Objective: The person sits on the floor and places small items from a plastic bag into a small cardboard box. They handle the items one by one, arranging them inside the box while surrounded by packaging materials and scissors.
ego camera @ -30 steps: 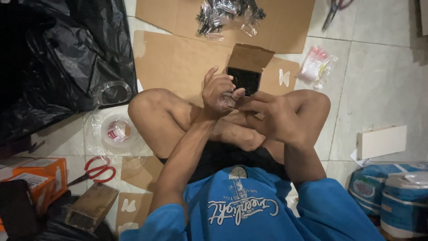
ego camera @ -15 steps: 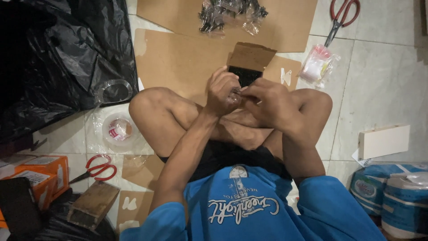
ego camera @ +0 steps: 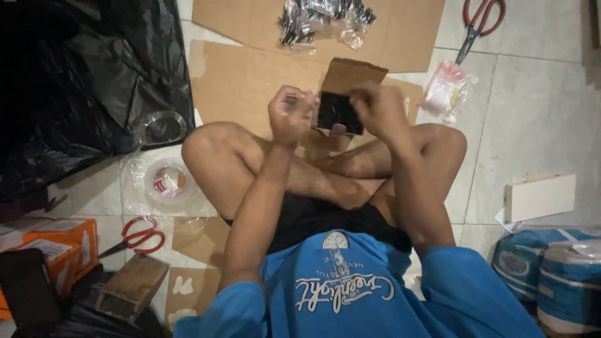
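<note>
Between the raised knees in the head view, a small open box point(ego camera: 340, 103) of brown card with a dark inside sits on flat cardboard point(ego camera: 244, 81); the right hand point(ego camera: 379, 109) curls over its right edge, touching it, while the left hand point(ego camera: 289, 114) is closed in a loose fist just beside its left edge, and whether it pinches anything I cannot tell. It looks light, thin-walled and easily crushed, so I judge it best held by the side walls, not the upright flap. Around lies a pale tiled floor, cluttered: black bag point(ego camera: 81, 81) left, tape roll point(ego camera: 168, 181), red scissors point(ego camera: 141, 236), packets point(ego camera: 322, 17) beyond.
</note>
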